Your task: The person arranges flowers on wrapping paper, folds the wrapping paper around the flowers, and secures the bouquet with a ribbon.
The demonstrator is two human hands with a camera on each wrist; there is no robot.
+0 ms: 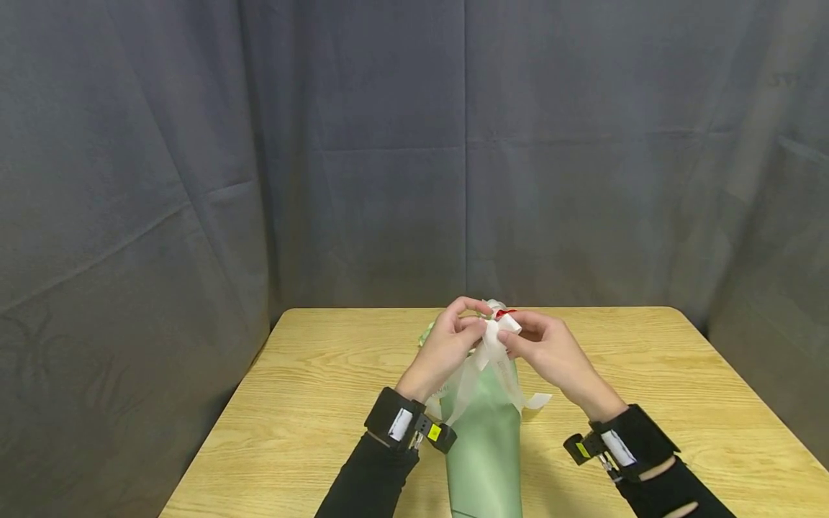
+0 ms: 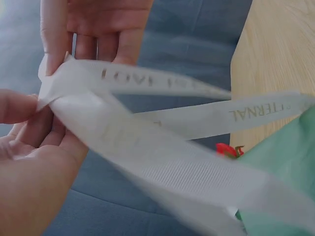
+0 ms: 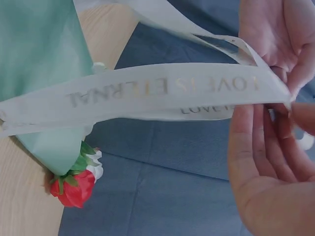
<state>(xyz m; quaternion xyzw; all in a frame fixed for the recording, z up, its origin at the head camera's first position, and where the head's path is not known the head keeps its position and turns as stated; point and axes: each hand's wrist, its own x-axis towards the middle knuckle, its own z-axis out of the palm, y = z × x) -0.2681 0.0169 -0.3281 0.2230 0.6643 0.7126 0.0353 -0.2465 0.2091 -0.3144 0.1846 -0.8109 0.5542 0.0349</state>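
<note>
A white ribbon [image 1: 495,349] printed in gold letters "LOVE IS ETERNAL" is gathered into loops between both hands. My left hand [image 1: 447,345] pinches it between thumb and fingers; my right hand [image 1: 550,350] pinches a fold beside it. The thumbs are close together. In the left wrist view, ribbon strands [image 2: 167,157] run from the fingers toward the green wrapping [image 2: 288,162]. A bouquet in pale green wrapping [image 1: 486,453] lies beneath the hands, pointing away. In the right wrist view, a red rose [image 3: 74,189] and white petals [image 3: 96,167] show at its end.
The bouquet lies on a light wooden table [image 1: 324,403]. Grey cloth [image 1: 388,180] hangs behind the table and at both sides. A loose ribbon tail [image 1: 537,401] spreads to the right of the wrapping.
</note>
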